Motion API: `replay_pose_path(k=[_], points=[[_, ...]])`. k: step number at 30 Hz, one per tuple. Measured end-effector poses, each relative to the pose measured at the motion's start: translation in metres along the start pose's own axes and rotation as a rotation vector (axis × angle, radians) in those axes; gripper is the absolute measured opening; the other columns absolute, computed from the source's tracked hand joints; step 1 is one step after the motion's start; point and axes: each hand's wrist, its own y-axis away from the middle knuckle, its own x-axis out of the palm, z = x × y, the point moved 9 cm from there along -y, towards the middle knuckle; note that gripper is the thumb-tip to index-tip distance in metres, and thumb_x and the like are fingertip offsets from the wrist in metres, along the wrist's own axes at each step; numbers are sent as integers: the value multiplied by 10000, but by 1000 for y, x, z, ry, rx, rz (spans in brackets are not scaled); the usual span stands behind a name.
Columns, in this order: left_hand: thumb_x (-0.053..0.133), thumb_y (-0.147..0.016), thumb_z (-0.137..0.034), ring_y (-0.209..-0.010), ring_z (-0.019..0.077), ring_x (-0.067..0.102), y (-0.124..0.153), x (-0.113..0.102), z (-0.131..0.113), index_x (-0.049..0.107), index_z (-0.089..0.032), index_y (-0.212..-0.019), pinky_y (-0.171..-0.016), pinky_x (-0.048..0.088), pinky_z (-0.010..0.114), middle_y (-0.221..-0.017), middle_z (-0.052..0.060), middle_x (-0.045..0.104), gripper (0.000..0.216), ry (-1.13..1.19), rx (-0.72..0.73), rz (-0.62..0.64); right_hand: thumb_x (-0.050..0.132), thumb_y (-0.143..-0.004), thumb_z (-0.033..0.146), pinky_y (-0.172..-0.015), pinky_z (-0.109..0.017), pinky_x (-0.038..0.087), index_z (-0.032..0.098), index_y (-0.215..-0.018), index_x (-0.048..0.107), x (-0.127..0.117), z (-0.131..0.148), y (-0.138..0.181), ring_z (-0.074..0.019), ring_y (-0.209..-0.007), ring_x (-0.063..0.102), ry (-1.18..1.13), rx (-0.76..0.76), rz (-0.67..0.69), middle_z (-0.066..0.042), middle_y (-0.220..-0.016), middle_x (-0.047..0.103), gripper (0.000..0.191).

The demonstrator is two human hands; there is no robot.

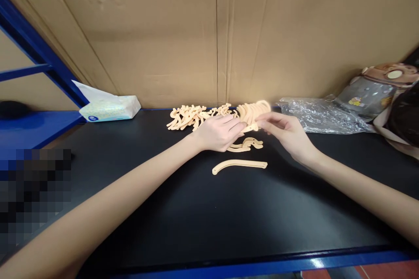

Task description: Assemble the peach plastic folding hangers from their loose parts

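Note:
My left hand (pixel 221 133) is closed, its fingers wrapped round one end of a pale beige, wood-like piece (pixel 251 128). Thumb and forefinger of my right hand (pixel 288 133) pinch at the right end of that same piece, partly hiding it. Just below the hands lie several flat, wavy pieces with small holes (pixel 250 144). Nearer to me, a single long curved strip (pixel 240 165) with a hole at its end rests on the black table top. Behind my hands are a heap of small curved pieces (pixel 186 117) and a row of arched pieces (pixel 253 111).
A tissue pack (pixel 111 108) stands at the back left beside a blue metal frame (pixel 42 39). Crumpled clear plastic (pixel 322 113) and a clear bottle with a brown lid (pixel 368 89) are at the back right. A cardboard wall (pixel 163 43) closes off the rear.

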Motion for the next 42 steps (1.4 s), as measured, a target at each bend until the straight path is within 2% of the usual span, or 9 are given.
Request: replay_pose_path(k=[3, 8, 12, 20, 24, 42], points=[[426, -965, -213, -653, 151, 598, 3, -13, -8, 625, -125, -904, -533, 402, 262, -709, 18, 656, 226, 7, -47, 13, 739, -750, 394, -735, -297, 470, 194, -823, 715, 8, 0, 4, -145, -734, 589, -28, 25, 51, -10, -798, 689, 214], [442, -973, -204, -586, 142, 536, 17, -44, -25, 606, -89, -1011, -498, 386, 266, -696, 9, 618, 204, 40, -106, 112, 706, -798, 381, -754, -295, 485, 202, -830, 707, 35, 7, 20, -155, -783, 613, -39, 42, 206, -13, -836, 692, 182], [380, -993, -174, -581, 149, 503, 31, -53, -31, 591, -99, -988, -493, 375, 274, -680, 7, 587, 224, 114, -150, 217, 679, -825, 399, -749, -300, 477, 206, -846, 694, 54, 5, 32, -159, -785, 612, -47, 77, 321, -10, -842, 689, 195], [324, -1010, -128, -648, 167, 497, 44, -40, -31, 563, -92, -1081, -561, 392, 289, -710, 17, 570, 252, 163, -113, 337, 634, -866, 394, -670, -279, 415, 201, -833, 683, 60, -2, 33, -132, -720, 547, 50, 50, 321, 1, -828, 671, 202], [358, -996, -102, -651, 172, 478, 45, -36, -30, 575, -96, -1032, -566, 360, 302, -707, 15, 560, 220, 153, -118, 341, 622, -876, 358, -612, -262, 383, 198, -812, 677, 56, 2, 32, -112, -659, 486, 117, -1, 289, 12, -791, 653, 181], [364, -994, -144, -653, 183, 482, 45, -31, -29, 605, -110, -982, -579, 312, 315, -718, 27, 589, 243, 178, -143, 378, 557, -912, 397, -608, -267, 398, 201, -882, 682, 57, 1, 34, -157, -770, 549, 267, -24, 342, -30, -872, 663, 234]])
